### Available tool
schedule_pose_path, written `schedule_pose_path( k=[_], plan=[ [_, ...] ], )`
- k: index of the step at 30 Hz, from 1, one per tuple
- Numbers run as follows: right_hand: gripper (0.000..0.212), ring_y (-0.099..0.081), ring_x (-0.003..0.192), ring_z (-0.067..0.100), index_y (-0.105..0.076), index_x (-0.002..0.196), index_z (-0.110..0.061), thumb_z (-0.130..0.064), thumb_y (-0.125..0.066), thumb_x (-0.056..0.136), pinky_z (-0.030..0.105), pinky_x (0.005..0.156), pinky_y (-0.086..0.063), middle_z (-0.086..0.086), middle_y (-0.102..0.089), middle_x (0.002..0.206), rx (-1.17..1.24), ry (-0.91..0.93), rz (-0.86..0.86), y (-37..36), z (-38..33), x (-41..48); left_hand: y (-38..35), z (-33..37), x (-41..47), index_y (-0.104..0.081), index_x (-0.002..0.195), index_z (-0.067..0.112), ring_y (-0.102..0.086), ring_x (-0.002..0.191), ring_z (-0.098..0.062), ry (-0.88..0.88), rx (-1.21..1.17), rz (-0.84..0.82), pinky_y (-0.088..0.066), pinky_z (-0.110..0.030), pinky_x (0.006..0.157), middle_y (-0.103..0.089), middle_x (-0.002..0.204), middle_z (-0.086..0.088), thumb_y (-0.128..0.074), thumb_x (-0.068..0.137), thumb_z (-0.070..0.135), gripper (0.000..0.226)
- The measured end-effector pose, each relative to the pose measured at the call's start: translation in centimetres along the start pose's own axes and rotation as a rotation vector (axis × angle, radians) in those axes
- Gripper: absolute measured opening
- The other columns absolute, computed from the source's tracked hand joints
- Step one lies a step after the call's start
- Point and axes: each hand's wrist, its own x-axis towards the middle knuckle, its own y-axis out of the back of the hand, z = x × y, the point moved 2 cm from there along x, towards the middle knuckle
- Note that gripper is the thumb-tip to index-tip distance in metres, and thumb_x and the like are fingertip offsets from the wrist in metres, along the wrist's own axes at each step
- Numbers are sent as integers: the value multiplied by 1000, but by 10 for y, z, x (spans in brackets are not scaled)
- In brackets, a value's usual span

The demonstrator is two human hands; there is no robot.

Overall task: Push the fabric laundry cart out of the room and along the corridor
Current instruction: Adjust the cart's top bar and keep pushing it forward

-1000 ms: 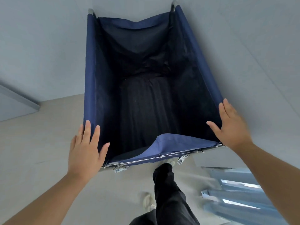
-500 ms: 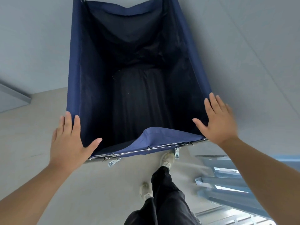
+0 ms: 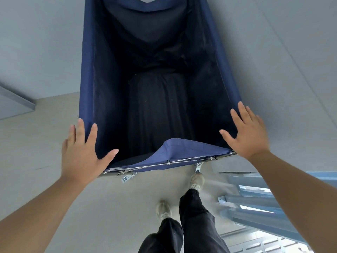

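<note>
1. the laundry cart stands straight ahead on the pale floor, and its far corners have slipped past the top edge since a second ago.
2. the left hand and right hand stay flat on the near corners, fingers straight and spread, gripping nothing.
3. a shoe steps up just behind a caster, and more of the blue metal frame shows at right, so the push seems under way.

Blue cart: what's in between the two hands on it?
In the head view, between the left hand and the right hand lies the blue cart's dark open inside, with its sagging near fabric edge and metal rail.
</note>
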Motion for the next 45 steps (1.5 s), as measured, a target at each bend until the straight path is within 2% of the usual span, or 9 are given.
schedule_pose_path(
  k=[11,14,17,22,28,36,45],
  plan=[
    [76,-18,154,31,-33,155,-16,-58,-48,94,48,122,-17,6,-16,169,18,13,-9,0,1,0,-2,-3,2,-37,151,7,-22,147,-50,-18,0,-19,-37,-66,103,-20,162,-26,-32,82,82,102],
    [73,-22,153,32,-37,153,-13,-55,-51,95,49,121,-19,8,-19,168,43,11,10,0,0,-1,-3,-4,2,-37,151,7,-22,147,-50,-20,-12,-30,-37,-65,103,-20,162,-27,-25,84,85,104],
    [76,-27,151,34,-40,152,-12,-58,-45,92,52,121,-21,9,-22,167,53,-1,13,1,-2,-1,-2,-2,1,-37,151,6,-23,146,-50,-17,-23,-38,-37,-66,103,-20,162,-27,-23,84,86,104],
    [82,-31,149,36,-41,151,-12,-63,-34,87,58,118,-22,10,-27,165,33,4,28,1,0,0,-3,-1,2,-38,150,7,-24,145,-50,-13,-27,-33,-37,-65,102,-21,162,-26,-25,84,86,104],
    [79,-36,145,41,-47,147,-10,-61,-37,87,64,113,-26,14,-33,162,12,22,21,-4,4,4,-3,2,4,-39,149,5,-27,144,-51,-8,-24,-29,-38,-64,103,-23,161,-27,-27,85,85,102],
    [78,-35,145,39,-46,147,-13,-62,-36,88,64,113,-26,12,-31,163,-8,37,24,-7,8,5,5,10,2,-42,148,2,-30,141,-54,14,9,-11,-40,-65,103,-26,160,-29,-40,84,74,96],
    [80,-35,145,42,-47,146,-9,-61,-36,87,64,111,-27,15,-33,161,2,42,52,-7,5,4,7,11,0,-43,149,4,-29,143,-52,7,21,-5,-38,-63,102,-26,161,-28,-37,85,74,95]
  ],
)
